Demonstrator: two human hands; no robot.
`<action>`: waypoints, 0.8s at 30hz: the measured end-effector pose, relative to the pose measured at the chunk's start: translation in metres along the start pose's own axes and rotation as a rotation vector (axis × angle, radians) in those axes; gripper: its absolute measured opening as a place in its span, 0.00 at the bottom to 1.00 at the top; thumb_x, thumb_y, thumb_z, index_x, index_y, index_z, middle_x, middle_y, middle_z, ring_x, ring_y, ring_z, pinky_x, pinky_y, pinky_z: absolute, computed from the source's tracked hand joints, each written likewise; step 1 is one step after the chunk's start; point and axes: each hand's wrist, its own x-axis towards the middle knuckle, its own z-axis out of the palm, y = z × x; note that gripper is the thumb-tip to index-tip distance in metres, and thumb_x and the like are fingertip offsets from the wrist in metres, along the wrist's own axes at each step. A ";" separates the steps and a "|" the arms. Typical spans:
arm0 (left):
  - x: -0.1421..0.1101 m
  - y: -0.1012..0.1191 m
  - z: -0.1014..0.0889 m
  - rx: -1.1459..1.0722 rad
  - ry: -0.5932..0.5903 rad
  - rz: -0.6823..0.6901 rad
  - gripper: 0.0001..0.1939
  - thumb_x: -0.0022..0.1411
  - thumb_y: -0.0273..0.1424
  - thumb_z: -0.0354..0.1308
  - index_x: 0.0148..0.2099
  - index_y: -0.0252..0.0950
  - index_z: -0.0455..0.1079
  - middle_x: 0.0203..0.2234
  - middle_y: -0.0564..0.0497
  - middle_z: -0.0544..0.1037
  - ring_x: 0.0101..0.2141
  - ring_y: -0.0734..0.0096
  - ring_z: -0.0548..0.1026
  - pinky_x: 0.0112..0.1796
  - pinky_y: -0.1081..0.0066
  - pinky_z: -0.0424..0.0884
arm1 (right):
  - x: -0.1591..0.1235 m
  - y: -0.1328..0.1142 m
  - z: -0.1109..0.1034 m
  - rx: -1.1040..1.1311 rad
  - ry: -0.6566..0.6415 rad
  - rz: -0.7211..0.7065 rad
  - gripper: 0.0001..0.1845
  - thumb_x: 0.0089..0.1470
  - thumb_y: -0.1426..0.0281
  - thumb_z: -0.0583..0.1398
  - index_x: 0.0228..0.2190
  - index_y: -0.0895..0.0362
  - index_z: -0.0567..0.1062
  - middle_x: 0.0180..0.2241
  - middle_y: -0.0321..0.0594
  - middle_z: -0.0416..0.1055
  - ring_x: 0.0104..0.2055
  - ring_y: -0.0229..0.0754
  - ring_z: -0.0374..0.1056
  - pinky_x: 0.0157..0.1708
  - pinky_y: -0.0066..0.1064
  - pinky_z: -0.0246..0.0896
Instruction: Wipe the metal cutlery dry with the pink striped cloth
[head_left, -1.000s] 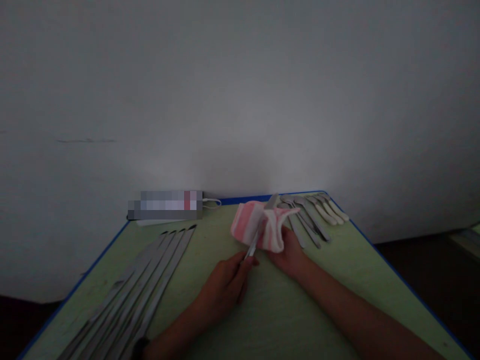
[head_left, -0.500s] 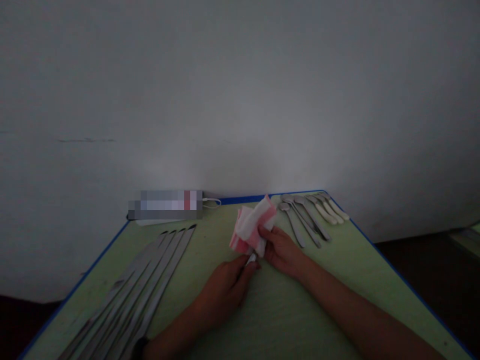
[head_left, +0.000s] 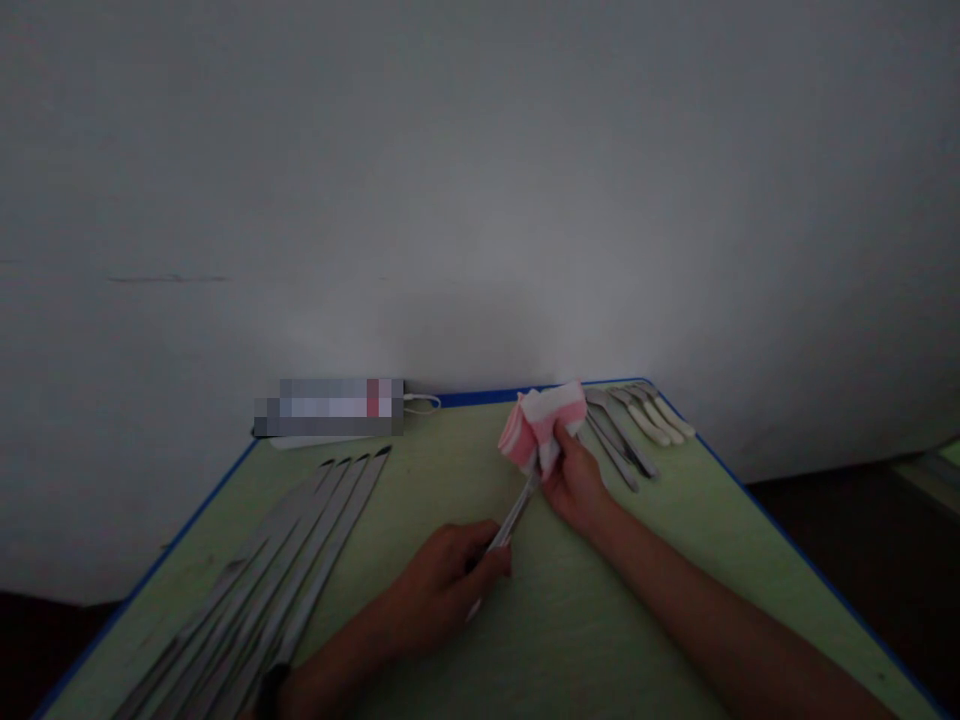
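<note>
My left hand (head_left: 454, 580) is closed around a slim silver piece of cutlery (head_left: 516, 515), which slants up and to the right over the table. Its lower end pokes out beneath my fingers. A pink-and-white striped cloth (head_left: 555, 410), folded small, is pinched in my right hand (head_left: 579, 480) and wrapped about the upper end of the cutlery. That end is hidden, so I cannot tell its kind. Just beyond my right hand lie several metal spoons (head_left: 622, 445), partly covered by the cloth.
Long table knives (head_left: 337, 545) lie side by side on the left of the green table (head_left: 420, 480). Cutlery with cream handles (head_left: 660, 425) rests at the far right corner. A blurred-out box-like object (head_left: 330, 408) with a white cable (head_left: 424, 403) stands by the wall (head_left: 480, 200).
My right hand has moved up and right with the cloth along the cutlery, baring more of its shaft. My left hand stays nearly in place, slightly lower.
</note>
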 end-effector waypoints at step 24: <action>0.007 0.002 0.007 -0.192 0.129 -0.132 0.16 0.64 0.41 0.44 0.40 0.35 0.67 0.17 0.58 0.65 0.21 0.74 0.66 0.26 0.75 0.62 | -0.014 -0.002 -0.005 -0.224 -0.345 0.227 0.16 0.31 0.84 0.54 0.25 0.59 0.72 0.23 0.34 0.72 0.25 0.38 0.65 0.27 0.29 0.65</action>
